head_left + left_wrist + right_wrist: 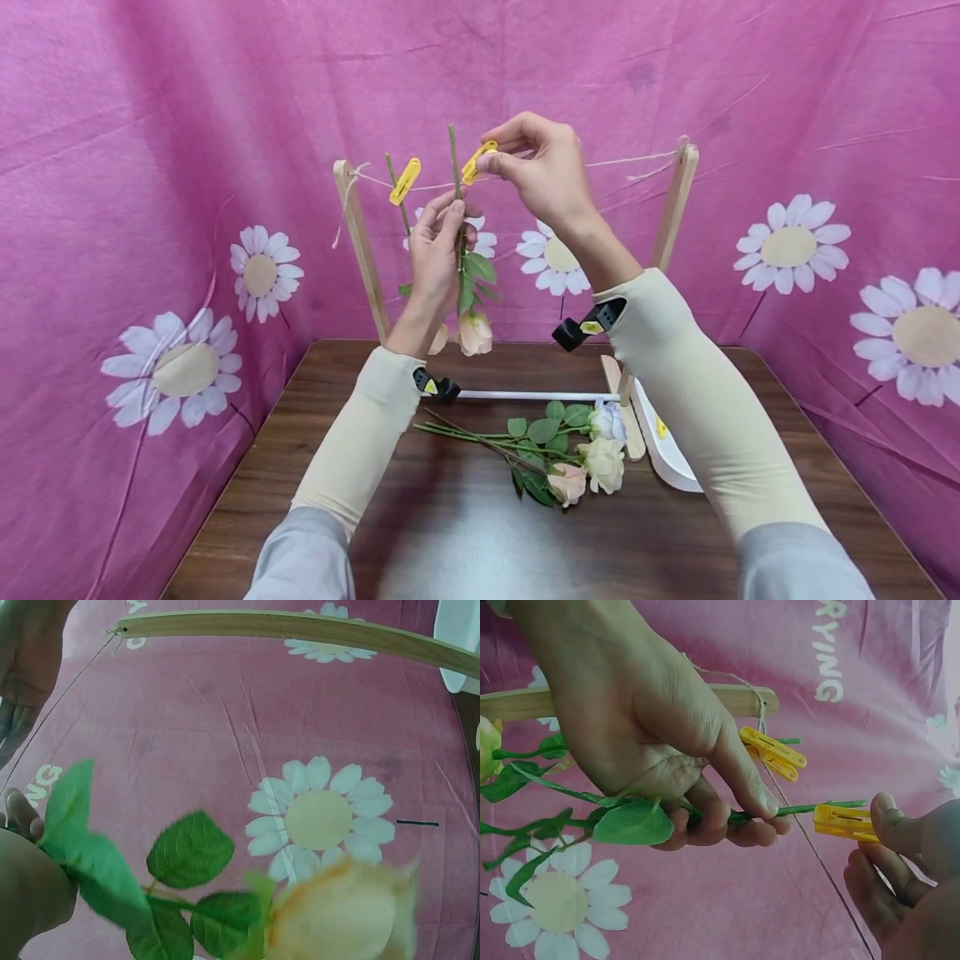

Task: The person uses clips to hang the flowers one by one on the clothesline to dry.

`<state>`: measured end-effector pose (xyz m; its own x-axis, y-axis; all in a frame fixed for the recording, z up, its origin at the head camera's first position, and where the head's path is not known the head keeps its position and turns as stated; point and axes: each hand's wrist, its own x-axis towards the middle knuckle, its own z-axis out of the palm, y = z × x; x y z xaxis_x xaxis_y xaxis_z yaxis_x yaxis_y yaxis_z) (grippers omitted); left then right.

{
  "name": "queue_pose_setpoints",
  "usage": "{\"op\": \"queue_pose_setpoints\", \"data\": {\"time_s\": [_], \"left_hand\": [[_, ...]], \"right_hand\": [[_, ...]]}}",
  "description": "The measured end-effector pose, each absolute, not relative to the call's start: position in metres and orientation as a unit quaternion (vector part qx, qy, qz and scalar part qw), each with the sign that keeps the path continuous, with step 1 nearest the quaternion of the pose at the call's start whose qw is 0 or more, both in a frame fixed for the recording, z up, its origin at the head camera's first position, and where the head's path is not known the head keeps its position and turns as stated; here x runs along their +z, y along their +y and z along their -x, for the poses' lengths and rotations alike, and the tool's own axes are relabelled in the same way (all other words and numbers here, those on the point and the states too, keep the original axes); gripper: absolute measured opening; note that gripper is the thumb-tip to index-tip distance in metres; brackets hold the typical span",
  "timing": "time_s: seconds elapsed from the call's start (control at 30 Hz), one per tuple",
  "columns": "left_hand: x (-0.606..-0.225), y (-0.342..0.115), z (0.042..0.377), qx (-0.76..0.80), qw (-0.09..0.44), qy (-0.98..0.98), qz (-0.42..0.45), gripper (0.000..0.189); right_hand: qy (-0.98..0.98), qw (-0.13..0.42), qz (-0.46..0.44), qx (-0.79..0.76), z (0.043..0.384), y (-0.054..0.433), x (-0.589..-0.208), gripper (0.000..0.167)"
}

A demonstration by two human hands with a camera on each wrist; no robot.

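Note:
In the head view my left hand (438, 250) grips the green stem of a pale peach rose (475, 333), which hangs head down by the string (431, 186). My right hand (551, 171) pinches a yellow clothespin (480, 162) just right of that stem. The right wrist view shows the clothespin (842, 822) close against the stem's cut end; whether it bites the stem or string I cannot tell. Further left, a second yellow clothespin (405, 182) holds another rose stem on the string. The rose's bloom (341, 915) and leaves fill the lower left wrist view.
The string runs between two wooden posts (362, 250) (677, 204). Several roses (603, 465) lie on the brown table (465, 542). A white tray (667, 467) with a yellow clothespin in it stands at right, partly behind my right arm. A white rod (540, 396) crosses low between the posts.

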<state>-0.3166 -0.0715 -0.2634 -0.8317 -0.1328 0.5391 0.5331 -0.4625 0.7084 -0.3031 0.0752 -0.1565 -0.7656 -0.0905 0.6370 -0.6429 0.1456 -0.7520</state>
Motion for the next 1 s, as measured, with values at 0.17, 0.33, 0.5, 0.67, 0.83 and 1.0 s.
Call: {"op": "queue_pose_setpoints", "data": {"time_s": [0.17, 0.33, 0.5, 0.67, 0.83, 1.0], "left_hand": [[-0.262, -0.070, 0.319, -0.845, 0.200, -0.450, 0.208, 0.016], [-0.263, -0.070, 0.319, -0.857, 0.205, -0.427, 0.202, 0.017], [-0.263, -0.070, 0.319, -0.870, 0.201, -0.404, 0.200, 0.016], [-0.261, -0.070, 0.320, -0.880, 0.195, -0.384, 0.201, 0.024], [-0.262, -0.071, 0.320, -0.882, 0.184, -0.384, 0.200, 0.024], [-0.264, -0.072, 0.320, -0.880, 0.178, -0.391, 0.204, 0.024]], "right_hand": [[-0.720, 0.213, -0.232, 0.619, 0.308, 0.070, -0.154, 0.013], [-0.722, 0.187, -0.214, 0.631, 0.309, 0.066, -0.157, 0.012], [-0.732, 0.164, -0.199, 0.631, 0.309, 0.063, -0.158, 0.011], [-0.739, 0.148, -0.189, 0.629, 0.310, 0.062, -0.159, 0.014], [-0.747, 0.119, -0.183, 0.628, 0.311, 0.064, -0.159, 0.024], [-0.767, 0.100, -0.188, 0.605, 0.310, 0.066, -0.160, 0.030]]}}
